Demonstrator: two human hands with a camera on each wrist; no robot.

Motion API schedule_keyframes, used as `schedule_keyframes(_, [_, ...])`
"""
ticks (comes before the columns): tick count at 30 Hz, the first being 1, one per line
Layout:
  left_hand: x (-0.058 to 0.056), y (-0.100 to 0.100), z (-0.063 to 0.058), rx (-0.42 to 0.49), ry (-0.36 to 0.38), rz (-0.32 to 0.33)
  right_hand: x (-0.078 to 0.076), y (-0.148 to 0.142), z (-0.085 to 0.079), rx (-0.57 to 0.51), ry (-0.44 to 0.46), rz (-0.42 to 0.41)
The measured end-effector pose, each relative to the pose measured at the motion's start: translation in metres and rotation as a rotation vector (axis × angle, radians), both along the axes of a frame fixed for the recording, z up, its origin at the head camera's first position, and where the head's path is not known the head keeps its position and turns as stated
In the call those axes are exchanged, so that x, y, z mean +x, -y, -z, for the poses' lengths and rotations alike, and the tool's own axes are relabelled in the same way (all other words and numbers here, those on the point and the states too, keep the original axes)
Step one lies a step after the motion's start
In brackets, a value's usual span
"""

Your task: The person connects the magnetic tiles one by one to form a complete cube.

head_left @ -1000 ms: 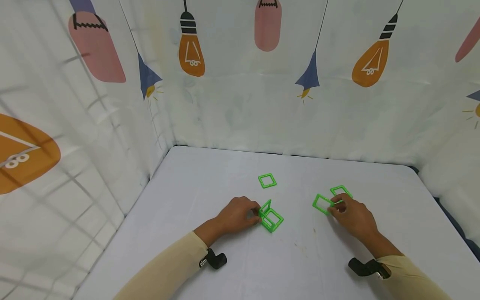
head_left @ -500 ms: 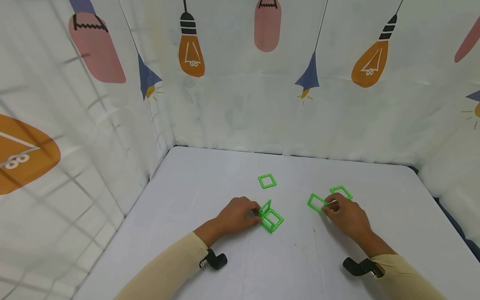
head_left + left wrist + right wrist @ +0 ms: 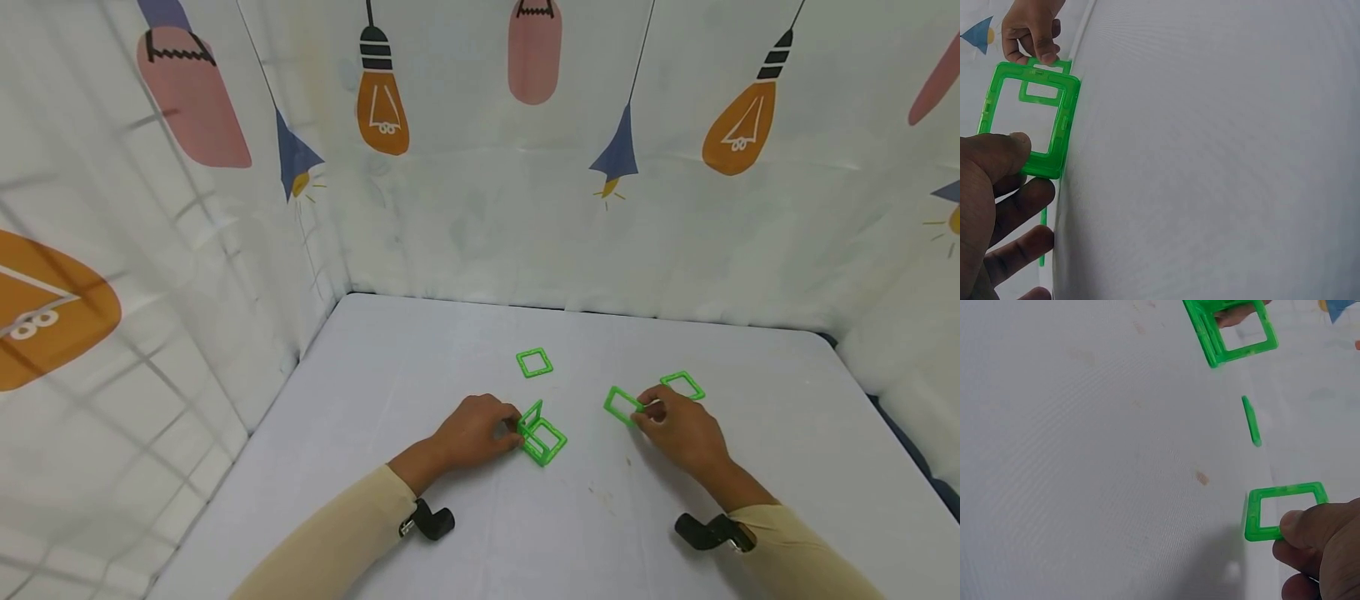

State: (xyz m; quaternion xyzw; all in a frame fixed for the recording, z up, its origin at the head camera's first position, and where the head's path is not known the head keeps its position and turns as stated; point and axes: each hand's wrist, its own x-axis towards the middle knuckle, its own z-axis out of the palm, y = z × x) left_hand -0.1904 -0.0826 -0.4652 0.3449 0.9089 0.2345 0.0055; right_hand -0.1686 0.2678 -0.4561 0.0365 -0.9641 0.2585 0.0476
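My left hand (image 3: 474,429) pinches the left side of a joined group of green square magnetic tiles (image 3: 553,452), with some standing up from the one that lies flat. In the left wrist view the thumb presses the lower corner of a tile frame (image 3: 1067,125) while the other fingers are spread below. My right hand (image 3: 686,432) pinches a single green square tile (image 3: 611,400) by its right edge, raised over the table to the right of the group. The right wrist view shows thumb and finger on that tile (image 3: 1252,515).
One loose green tile (image 3: 526,372) lies flat behind the joined group, and another tile (image 3: 693,395) lies just behind the right hand. A white cloth covers the table (image 3: 420,333). Printed white curtains (image 3: 465,225) rise along the back and left edges.
My right hand has moved left with its tile, toward the joined tiles, uncovering more of the loose tile behind it. The left hand and its tiles have stayed in place.
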Motion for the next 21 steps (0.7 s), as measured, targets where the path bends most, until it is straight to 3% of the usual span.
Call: schedule_keyframes(21, [0.0,-0.001,0.002,-0.011,-0.04,-0.001,-0.002,0.027,0.002,-0.007,0.007,-0.028])
